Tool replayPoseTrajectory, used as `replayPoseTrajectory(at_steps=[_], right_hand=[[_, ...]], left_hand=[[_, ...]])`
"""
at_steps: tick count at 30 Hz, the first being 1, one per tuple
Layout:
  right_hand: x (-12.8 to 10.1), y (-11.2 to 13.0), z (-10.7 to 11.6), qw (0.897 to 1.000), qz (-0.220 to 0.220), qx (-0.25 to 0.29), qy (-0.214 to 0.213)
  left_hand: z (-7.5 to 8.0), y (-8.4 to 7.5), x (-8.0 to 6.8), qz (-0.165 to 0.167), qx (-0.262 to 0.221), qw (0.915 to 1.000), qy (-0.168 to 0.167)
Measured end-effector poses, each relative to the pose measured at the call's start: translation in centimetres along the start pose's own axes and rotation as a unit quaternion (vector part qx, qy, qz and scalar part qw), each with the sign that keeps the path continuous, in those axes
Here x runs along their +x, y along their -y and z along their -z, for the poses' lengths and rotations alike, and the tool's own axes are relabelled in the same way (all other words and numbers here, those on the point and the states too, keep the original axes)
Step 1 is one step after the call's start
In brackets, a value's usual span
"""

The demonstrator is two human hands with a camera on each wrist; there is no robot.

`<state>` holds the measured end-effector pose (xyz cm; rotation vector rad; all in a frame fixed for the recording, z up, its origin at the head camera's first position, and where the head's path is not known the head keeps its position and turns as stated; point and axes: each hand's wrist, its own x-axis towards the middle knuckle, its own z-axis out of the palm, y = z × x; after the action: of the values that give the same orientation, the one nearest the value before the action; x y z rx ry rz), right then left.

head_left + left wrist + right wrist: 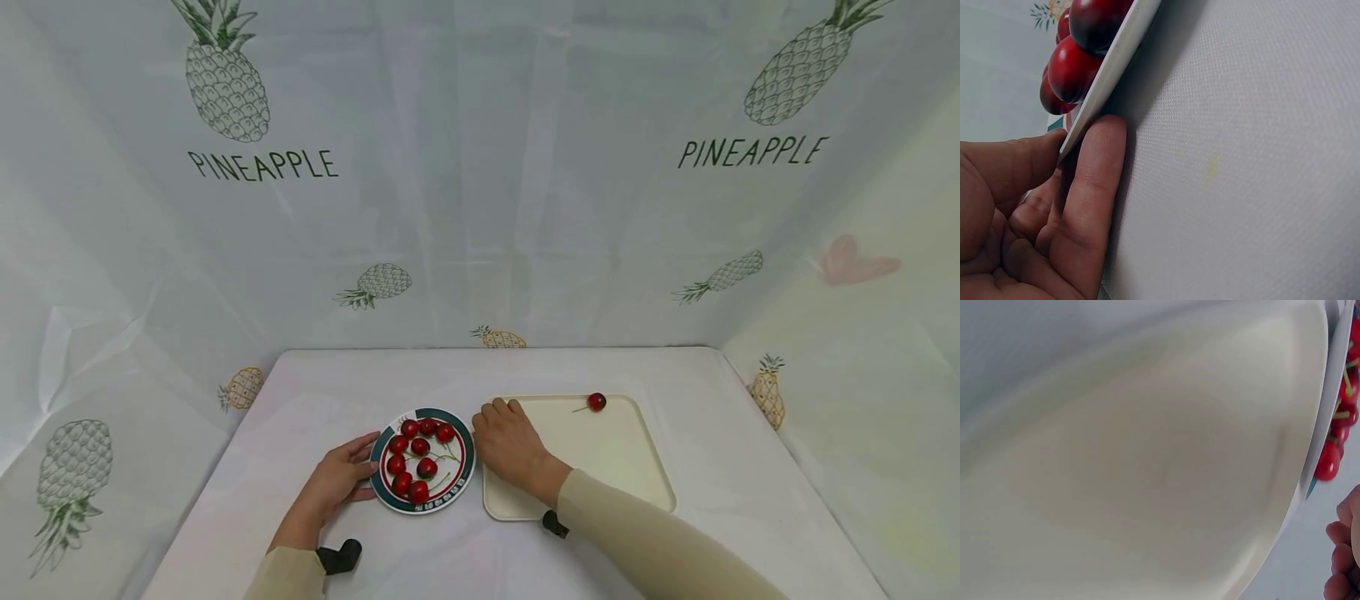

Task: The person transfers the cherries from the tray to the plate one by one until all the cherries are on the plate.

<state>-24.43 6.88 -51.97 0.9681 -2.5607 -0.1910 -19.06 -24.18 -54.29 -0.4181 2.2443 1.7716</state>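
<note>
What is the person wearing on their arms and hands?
Both arms are covered by long beige sleeves, the right sleeve and the left sleeve. A small black device is strapped at each wrist, the left and the right. The left hand and right hand are bare, without gloves.

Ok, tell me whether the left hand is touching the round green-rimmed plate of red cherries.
Touching. The left wrist view shows the left hand with a fingertip and thumb against the plate rim, no gap; the head view agrees.

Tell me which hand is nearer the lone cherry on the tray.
Right. The right hand rests on the tray's left part, near the cherry; the left hand holds the plate farther left.
</note>
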Motion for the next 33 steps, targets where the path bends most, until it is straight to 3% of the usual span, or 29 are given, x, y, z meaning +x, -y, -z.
replayPoseTrajectory(at_steps=[4,7,15,23,33], right_hand=[[-0.8,-2.3,-0.9,0.999,-0.015,0.008,-0.029],[-1.8,-4.4,-1.5,0.999,-0.031,0.007,-0.022],[-4.4,-8.7,-1.8,0.997,-0.072,-0.004,0.039],[-6.8,-10.6,-1.8,0.992,-0.047,-0.045,0.112],[-9.7,-12.4,-1.3,0.998,-0.003,-0.047,0.046]], left_hand=[[0.0,0.2,0.0,-0.001,-0.003,1.0,-0.001],[0.0,0.2,0.0,0.0,0.0,1.0,-0.003],[0.0,0.2,-0.1,-0.001,0.001,1.0,-0.004],[-0.1,0.1,0.0,0.0,0.0,1.0,-0.003],[-0.1,0.1,0.1,0.005,0.004,1.0,-0.004]])
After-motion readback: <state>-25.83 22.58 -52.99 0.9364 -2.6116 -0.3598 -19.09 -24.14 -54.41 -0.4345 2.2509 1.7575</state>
